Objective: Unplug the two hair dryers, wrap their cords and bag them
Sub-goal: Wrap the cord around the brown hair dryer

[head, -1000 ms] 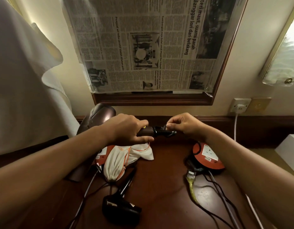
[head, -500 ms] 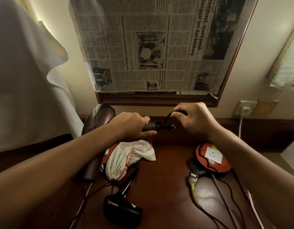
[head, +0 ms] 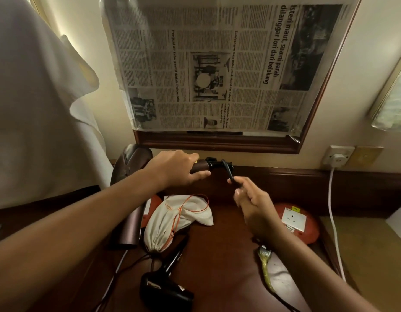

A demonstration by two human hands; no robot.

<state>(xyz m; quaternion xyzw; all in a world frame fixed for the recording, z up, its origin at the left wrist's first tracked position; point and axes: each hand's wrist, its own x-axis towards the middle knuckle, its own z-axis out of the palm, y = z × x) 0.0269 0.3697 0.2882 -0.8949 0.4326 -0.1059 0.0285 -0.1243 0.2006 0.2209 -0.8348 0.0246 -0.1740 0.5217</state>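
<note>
Right hand (head: 253, 200) dropped from upper center toward frame middle, pinching black cord (head: 228, 174). I see left hand (head: 177, 168) gripping brown dryer (head: 129, 167) handle, center-left above desk (head: 217, 255). Black dryer (head: 165, 289) lies bottom center.

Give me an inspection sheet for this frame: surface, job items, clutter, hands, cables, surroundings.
Surface: dark wooden desk.
Job items: brown dryer held up; black dryer lying on the desk; white drawstring bag beside it.
Clutter: orange extension reel.
Hands: left hand grips the brown dryer's handle; right hand pinches its black cord.
Cables: white lead plugged into wall socket.
Surroundings: newspaper over framed mirror.
</note>
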